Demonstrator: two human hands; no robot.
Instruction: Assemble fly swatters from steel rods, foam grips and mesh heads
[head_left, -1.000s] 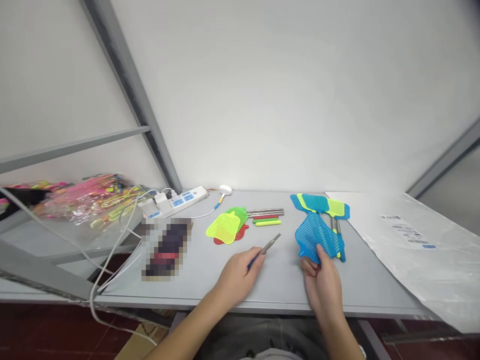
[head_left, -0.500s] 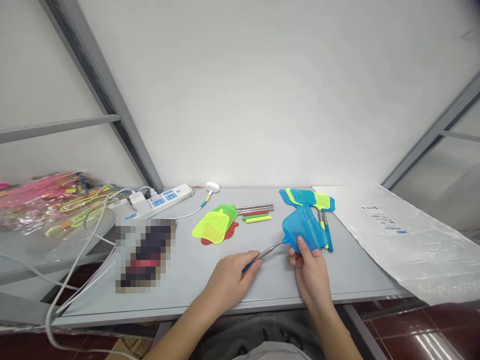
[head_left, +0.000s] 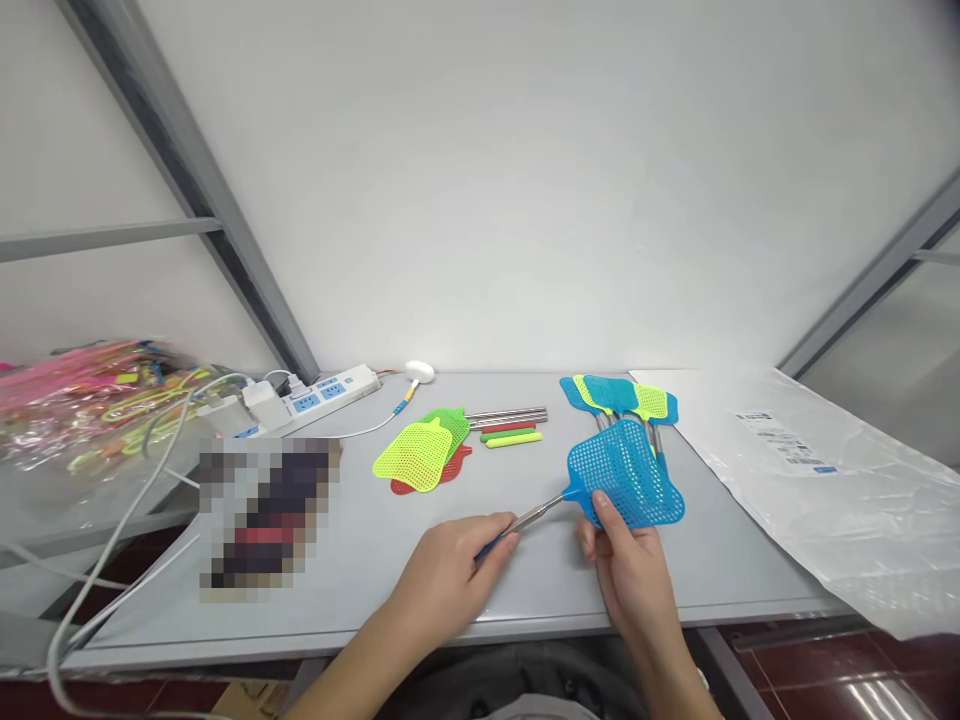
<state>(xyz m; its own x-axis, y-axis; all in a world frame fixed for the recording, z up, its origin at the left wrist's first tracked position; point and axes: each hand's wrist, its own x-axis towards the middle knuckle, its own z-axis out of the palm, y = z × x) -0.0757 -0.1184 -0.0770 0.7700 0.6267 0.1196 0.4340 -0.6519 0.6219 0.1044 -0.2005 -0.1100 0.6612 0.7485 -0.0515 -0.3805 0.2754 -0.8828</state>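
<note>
A blue fly swatter [head_left: 626, 470] with a perforated head and a metal rod is held between my hands above the front of the table. My left hand [head_left: 457, 565] is closed round its dark blue grip. My right hand [head_left: 626, 560] pinches the swatter head near its neck, thumb on top. Left of centre lie loose swatter heads: a yellow one [head_left: 412, 455], a green one [head_left: 450, 425] and a red one [head_left: 431, 475]. Beside them are metal rods [head_left: 506, 416] and red, green and yellow grips [head_left: 514, 439]. Behind my right hand, blue and yellow swatters [head_left: 619, 393] lie overlapping.
A power strip [head_left: 330, 398] with plugged-in chargers and a white round device [head_left: 419, 372] stand at the back left. White cables [head_left: 112, 540] run down the left side. Plastic bags of colourful items [head_left: 97, 410] lie at far left. A white plastic mailer [head_left: 795, 480] covers the right side.
The blue swatter's head has shifted right and slightly down with my right hand, showing more of the head. The view has shifted a little. Both hands keep their hold.
</note>
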